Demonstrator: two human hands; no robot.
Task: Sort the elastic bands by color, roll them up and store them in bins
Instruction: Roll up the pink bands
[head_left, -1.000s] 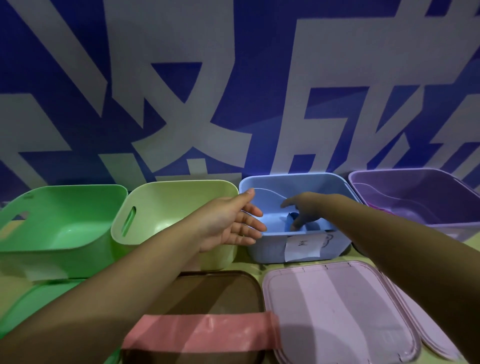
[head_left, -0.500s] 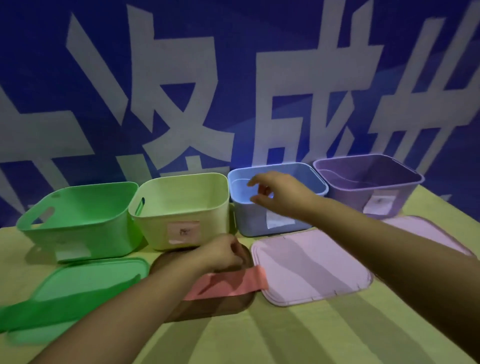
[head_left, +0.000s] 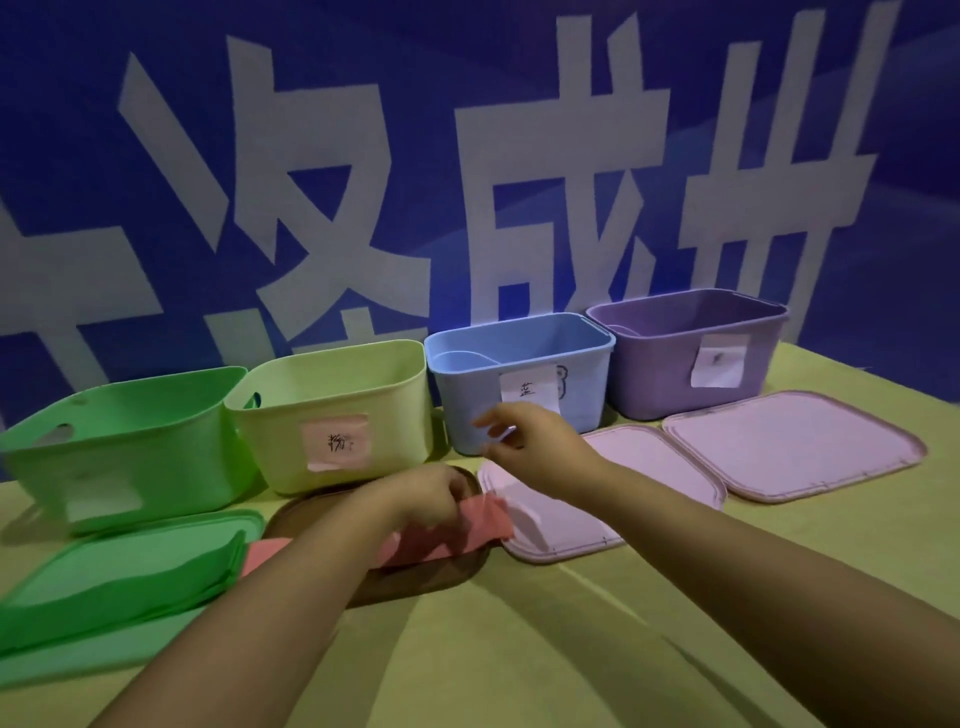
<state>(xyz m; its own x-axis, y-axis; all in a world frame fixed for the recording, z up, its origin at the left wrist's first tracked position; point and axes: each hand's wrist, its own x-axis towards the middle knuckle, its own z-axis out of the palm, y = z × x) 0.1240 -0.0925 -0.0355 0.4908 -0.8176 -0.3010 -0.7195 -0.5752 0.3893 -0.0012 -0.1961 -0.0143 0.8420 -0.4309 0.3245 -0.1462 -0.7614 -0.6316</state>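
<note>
Yellow-green tabletop (head_left: 571, 649) meets blue lettered backdrop (head_left: 363, 130).

— How is the light?
— Dim and bluish; the blue wall (head_left: 363, 104) behind darkens toward the top corners.
— Shadows?
— Soft ones lie on the yellow-green table (head_left: 519, 649) under both forearms and beside the green bin (head_left: 119, 441).
— Sharpness?
— The right hand (head_left: 535, 447) is smeared at its fingertips, the left hand (head_left: 426, 493) slightly too. Bin labels read clearly.
— Distortion?
— Wide-angle bending curves the table edge and stretches the forearms at the bottom.
</note>
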